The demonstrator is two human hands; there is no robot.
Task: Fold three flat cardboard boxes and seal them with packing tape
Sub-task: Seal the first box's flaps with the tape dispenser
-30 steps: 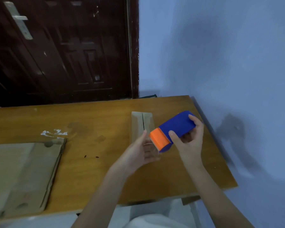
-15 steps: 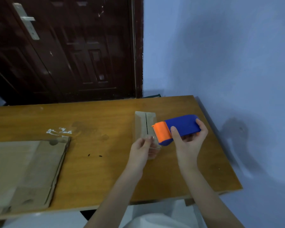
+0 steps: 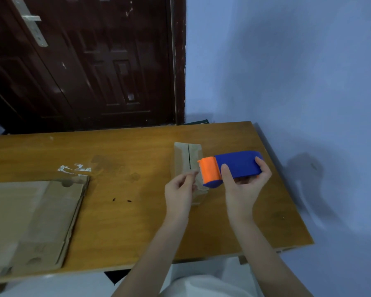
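Cardboard box (image 3: 187, 156), small and folded, lies toward the far right corner of the bench (image 3: 137, 221), its long axis running from the near edge to the far edge with the flap seam along it. Over its near half the right hand (image 3: 245, 185) grips the tape dispenser (image 3: 229, 167) — thumb on top, fingers curled round the blue body — with the orange cutter end pointing toward the left edge. The left hand (image 3: 180, 189), just beside that cutter, pinches what looks like the clear tape end between thumb and fingertips. The seam lies directly below and beyond both hands, so I'd say the tape must turn to run along it. Flat cardboard (image 3: 34, 221) waits near the left edge.
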